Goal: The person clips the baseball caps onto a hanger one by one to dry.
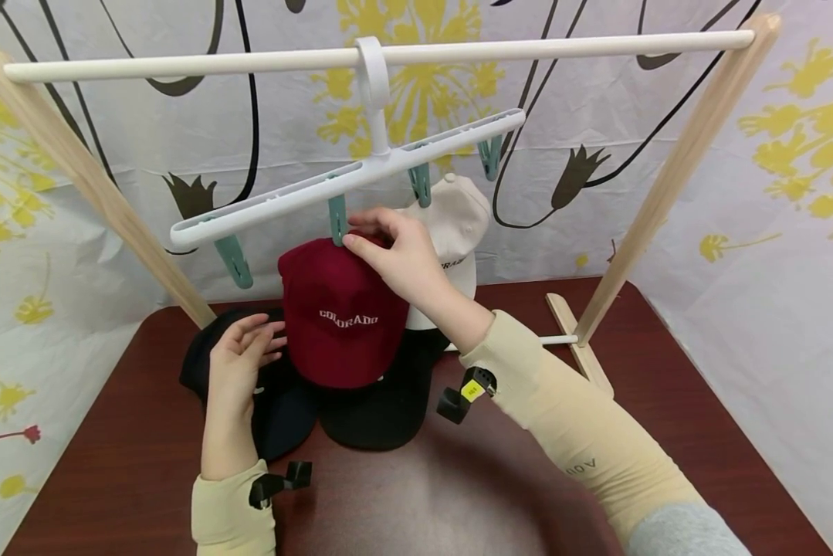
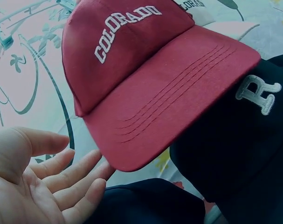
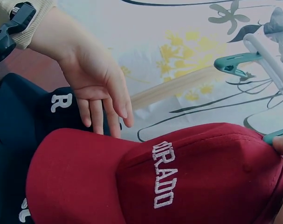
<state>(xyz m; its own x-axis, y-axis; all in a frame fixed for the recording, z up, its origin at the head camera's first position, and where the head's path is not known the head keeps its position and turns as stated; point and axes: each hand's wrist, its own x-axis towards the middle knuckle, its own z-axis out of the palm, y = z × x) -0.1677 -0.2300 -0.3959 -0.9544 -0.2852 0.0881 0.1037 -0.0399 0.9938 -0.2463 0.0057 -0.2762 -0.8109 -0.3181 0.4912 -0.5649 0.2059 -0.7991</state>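
A red baseball cap lettered COLORADO hangs brim down below a green clip on the white hanger. My right hand pinches the cap's top edge, its thumb right beside the clip's lower end. Some of those fingers are hidden behind the cap. On the cap's other side is my left hand, fingers spread and loosely bent, holding nothing. In the left wrist view, the left fingers are near the brim's corner; whether they touch it I cannot tell.
A white cap is behind the red one, near another clip. Dark caps lie on the brown table. The hanger hooks over a white rod between wooden posts. Outer clips hold nothing.
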